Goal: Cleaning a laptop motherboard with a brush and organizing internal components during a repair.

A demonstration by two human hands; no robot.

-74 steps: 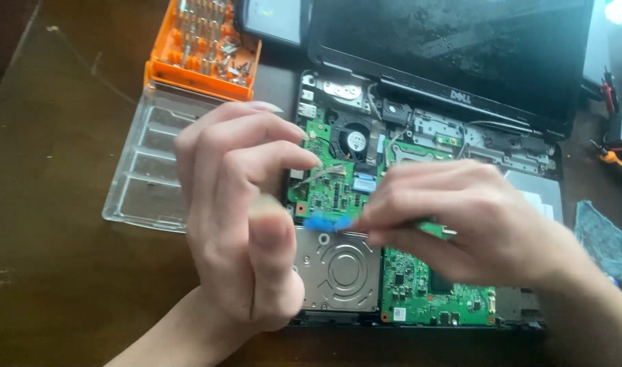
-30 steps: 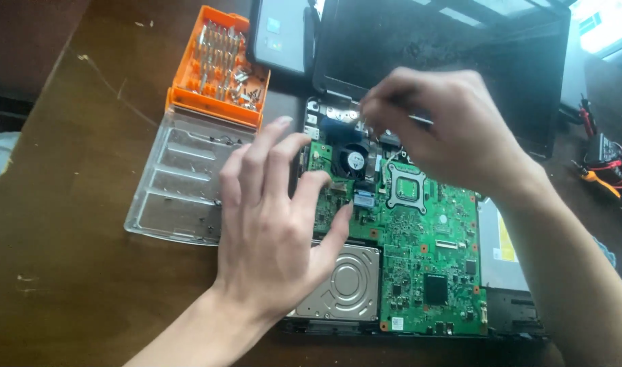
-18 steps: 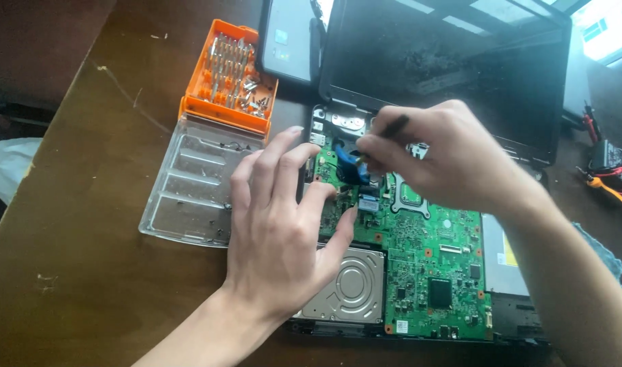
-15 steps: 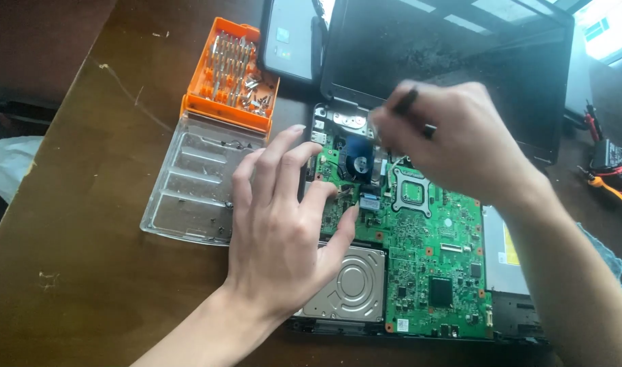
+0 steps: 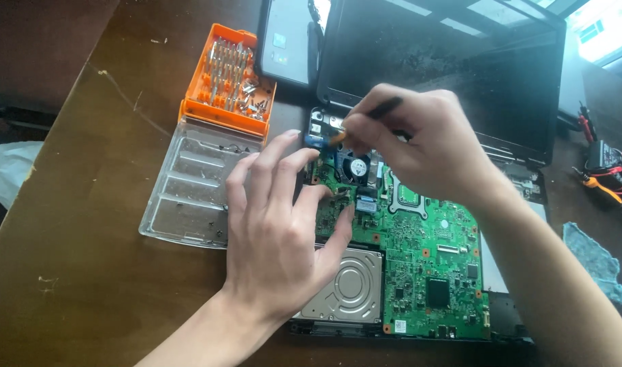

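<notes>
Your left hand [image 5: 273, 234] comes in from 6 o'clock, palm down, fingers spread and slightly curled. Fingertips rest on the left edge of the green motherboard [image 5: 419, 272], thumb lying along the board just above the hard drive [image 5: 345, 289]. It holds nothing, only presses flat.

Your right hand [image 5: 419, 146] enters from 4 o'clock, forearm running diagonally across the laptop base. Wrist raised, fingers bunched and pinched tight round a thin dark-handled screwdriver [image 5: 365, 119]. The tool slants down toward 8 o'clock, its tip at the top-left corner of the board, next to a small blue part [image 5: 314, 141] and just at 10 o'clock of the round cooling fan [image 5: 357, 168]. Can't tell whether the tip is seated in a screw.

The motherboard lies exposed in the opened laptop chassis, centre frame, green, dense with chips, with an empty square processor socket [image 5: 407, 197] at 3 o'clock of the fan. The silver hard drive sits at 7 o'clock of the board, partly under your left palm.

The dark laptop screen [image 5: 447, 61] stands open at 12 o'clock. An orange bit case [image 5: 229, 78] with metal bits is at 10 o'clock, its clear plastic lid [image 5: 185, 190] lying open just below it, beside your left hand. Everything rests on a dark brown wooden table [image 5: 73, 258]. A blue-grey cloth [image 5: 593, 258] lies at 3 o'clock.
</notes>
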